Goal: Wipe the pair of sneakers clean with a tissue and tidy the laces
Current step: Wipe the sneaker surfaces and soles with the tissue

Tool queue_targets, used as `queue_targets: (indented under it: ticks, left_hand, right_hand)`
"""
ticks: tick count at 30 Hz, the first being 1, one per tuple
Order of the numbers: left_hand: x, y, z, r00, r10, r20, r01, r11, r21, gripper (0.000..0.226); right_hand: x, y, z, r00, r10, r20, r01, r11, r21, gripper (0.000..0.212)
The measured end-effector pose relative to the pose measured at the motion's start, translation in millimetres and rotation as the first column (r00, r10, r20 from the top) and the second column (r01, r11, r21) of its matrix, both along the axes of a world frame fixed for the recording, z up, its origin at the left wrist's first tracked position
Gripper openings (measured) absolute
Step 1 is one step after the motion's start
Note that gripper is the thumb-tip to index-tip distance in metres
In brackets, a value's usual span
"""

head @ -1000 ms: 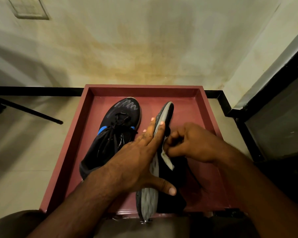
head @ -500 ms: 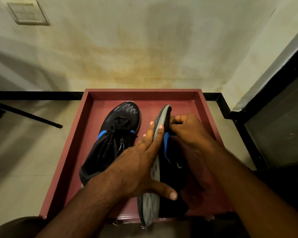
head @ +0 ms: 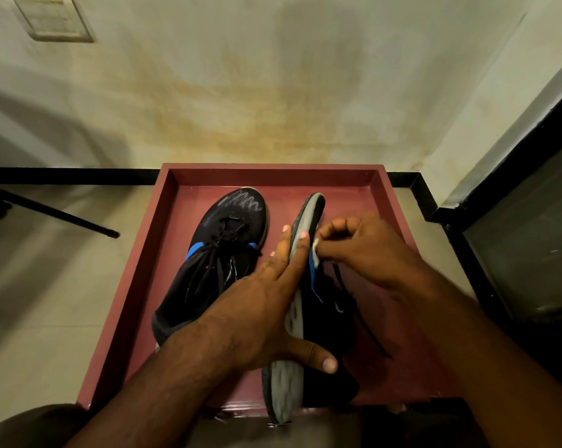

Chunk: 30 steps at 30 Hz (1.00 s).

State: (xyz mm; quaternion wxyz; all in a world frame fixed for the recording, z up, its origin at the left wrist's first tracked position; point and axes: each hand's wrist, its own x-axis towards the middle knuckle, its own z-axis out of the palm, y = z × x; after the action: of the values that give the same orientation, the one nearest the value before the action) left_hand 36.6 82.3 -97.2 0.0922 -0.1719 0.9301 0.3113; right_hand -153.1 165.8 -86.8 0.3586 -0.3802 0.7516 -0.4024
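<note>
Left hand point(head: 266, 305) lies flat on the grey sole of the right-side sneaker point(head: 325, 315), fingers straight, thumb hooked round the heel end, propping it on edge in the red tray point(head: 134, 286). Right hand point(head: 367, 250) pinches a small white tissue point(head: 315, 250) against that shoe's upper near the toe. Other sneaker point(head: 215, 260) sits upright beside it, laces loose.

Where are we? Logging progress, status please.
Left hand flat against tilted sneaker sole. Right hand pinching tissue at its side. Other sneaker upright in tray.
</note>
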Motion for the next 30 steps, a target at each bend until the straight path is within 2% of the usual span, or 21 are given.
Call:
queue_targets:
  ticks: [2, 3, 4, 6, 8, 10, 11, 13, 15, 17, 19, 22, 23, 25, 27, 29, 30]
  left_hand:
    - [-2.2, 0.9, 0.0, 1.000, -0.008, -0.003, 0.008, 1.000, -0.004, 0.153]
    - [-3.7, 1.8, 0.1, 1.000, -0.009, 0.002, 0.009, 1.000, -0.014, 0.153]
    - [-4.8, 2.5, 0.2, 1.000, -0.008, 0.011, 0.008, 1.000, -0.022, 0.153]
    - [-5.9, 3.8, 0.4, 1.000, -0.012, 0.018, 0.013, 0.999, -0.035, 0.154]
    - [-5.6, 3.6, 0.0, 1.000, -0.018, 0.002, 0.018, 0.999, -0.036, 0.153]
    - [-4.4, 4.4, 0.8, 1.000, -0.010, 0.002, 0.010, 1.000, -0.015, 0.153]
    - [-3.5, 4.1, 1.1, 1.000, -0.003, 0.003, 0.003, 1.000, -0.006, 0.153]
    - [-1.8, 2.3, 1.6, 1.000, 0.005, 0.003, -0.005, 1.000, 0.006, 0.152]
    - [-1.6, 2.3, 1.0, 1.000, 0.000, -0.005, 0.000, 1.000, 0.005, 0.152]
    - [-4.4, 4.1, -0.4, 1.000, -0.011, -0.019, 0.011, 1.000, -0.009, 0.152]
    - [-6.7, 6.0, -1.3, 1.000, -0.009, -0.019, 0.009, 1.000, -0.004, 0.152]
    - [-5.3, 4.2, -0.4, 1.000, -0.006, -0.008, 0.006, 1.000, -0.003, 0.152]
    - [-4.1, 3.6, 0.0, 1.000, -0.005, -0.007, 0.005, 1.000, -0.007, 0.152]
    - [-2.7, 4.2, -0.1, 1.000, -0.004, -0.010, 0.004, 1.000, -0.011, 0.152]
    - [-3.8, 5.8, -1.1, 1.000, -0.003, -0.012, 0.003, 1.000, -0.013, 0.154]
    - [-4.8, 6.7, -1.1, 1.000, -0.004, -0.007, 0.004, 1.000, -0.021, 0.158]
    - [-5.7, 6.7, -1.1, 1.000, -0.006, -0.006, 0.006, 1.000, -0.019, 0.158]
  right_hand:
    - [-0.5, 15.8, 13.6, 0.968, 0.245, 0.052, -0.250, 0.961, 0.116, 0.006]
    - [-1.1, 18.7, 12.9, 0.963, 0.260, 0.071, -0.268, 0.954, 0.133, 0.006]
    - [-1.5, 18.4, 9.9, 0.977, 0.207, 0.051, -0.212, 0.970, 0.115, 0.006]
    - [-1.3, 12.0, -1.9, 0.999, -0.019, -0.043, 0.019, 1.000, -0.005, 0.007]
    - [-1.6, 0.2, -12.6, 0.967, -0.248, -0.061, 0.237, 0.960, -0.149, 0.009]
    - [-1.8, -7.5, -15.5, 0.955, -0.293, -0.055, 0.280, 0.944, -0.174, 0.010]
    - [-0.2, -7.0, -13.7, 0.972, -0.222, -0.076, 0.210, 0.968, -0.138, 0.008]
    - [2.2, 1.2, -2.0, 0.993, 0.044, -0.110, -0.044, 0.999, 0.000, 0.007]
    - [1.2, 14.1, 11.2, 0.952, 0.303, -0.045, -0.292, 0.942, 0.163, 0.008]
    - [-1.9, 21.9, 16.9, 0.914, 0.405, -0.011, -0.391, 0.889, 0.238, 0.010]
    - [-1.6, 20.7, 13.4, 0.942, 0.324, -0.082, -0.305, 0.933, 0.189, 0.011]
    - [3.6, 13.2, 2.9, 0.954, 0.031, -0.300, -0.040, 0.999, -0.024, 0.012]
    - [3.3, 12.3, 3.6, 0.951, 0.037, -0.308, -0.048, 0.998, -0.029, 0.012]
    - [-0.6, 15.9, 11.0, 0.950, 0.266, -0.165, -0.248, 0.961, 0.122, 0.013]
    - [-1.2, 24.0, 22.1, 0.859, 0.507, 0.078, -0.506, 0.815, 0.282, 0.012]
    - [1.6, 29.6, 26.9, 0.766, 0.603, 0.225, -0.642, 0.696, 0.321, 0.012]
    - [3.0, 30.1, 26.3, 0.769, 0.596, 0.229, -0.638, 0.709, 0.300, 0.012]
